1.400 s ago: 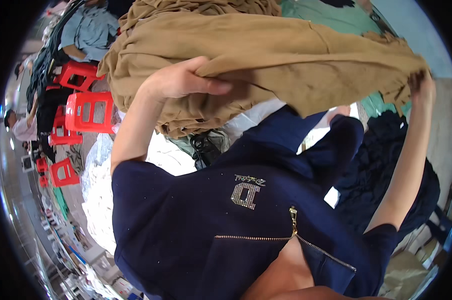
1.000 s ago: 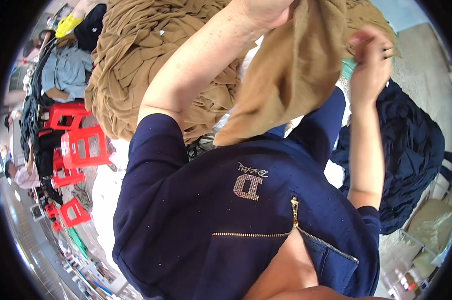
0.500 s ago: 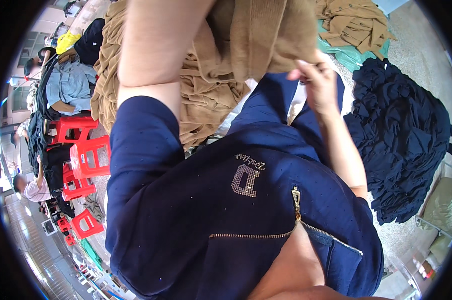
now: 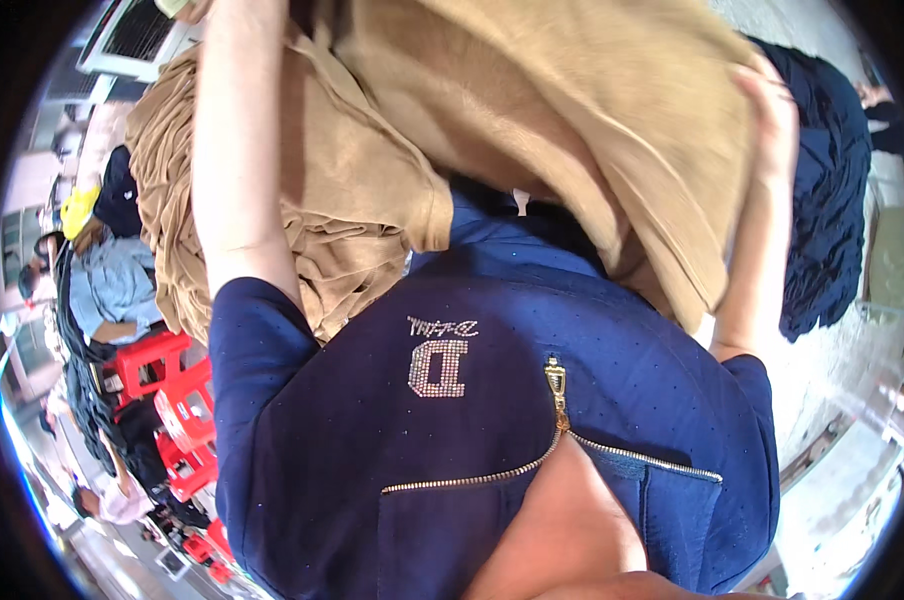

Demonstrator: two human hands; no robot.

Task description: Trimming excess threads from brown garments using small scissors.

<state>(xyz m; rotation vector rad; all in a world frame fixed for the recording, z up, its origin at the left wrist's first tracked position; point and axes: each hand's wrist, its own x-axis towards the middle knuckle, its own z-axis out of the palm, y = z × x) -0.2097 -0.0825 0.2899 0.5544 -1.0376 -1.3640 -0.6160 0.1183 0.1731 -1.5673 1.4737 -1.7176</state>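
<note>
A tan knit garment point(image 4: 562, 110) is spread across the top of the view, hanging over my lap. My right hand point(image 4: 772, 110) holds its right side, fingers bent over the cloth edge. My left forearm reaches up to the upper edge, where only a sliver of my left hand point(image 4: 196, 10) shows; its fingers are cut off. Beside that arm, a tan sleeve or flap point(image 4: 372, 150) hangs down. A large heap of folded tan knitwear point(image 4: 167, 200) lies to the left, partly behind my left arm.
A dark navy heap of cloth point(image 4: 827, 200) lies at the right. Red plastic stools point(image 4: 147, 365) stand at the left, near a grey-blue garment point(image 4: 112, 285) and a yellow item point(image 4: 80, 210). A person in a light top point(image 4: 122, 500) is farther left.
The tan garment has been lifted and spread wider, covering more of the upper right. My right hand has moved up and right with its edge; my left arm has shifted left and stretched upward.
</note>
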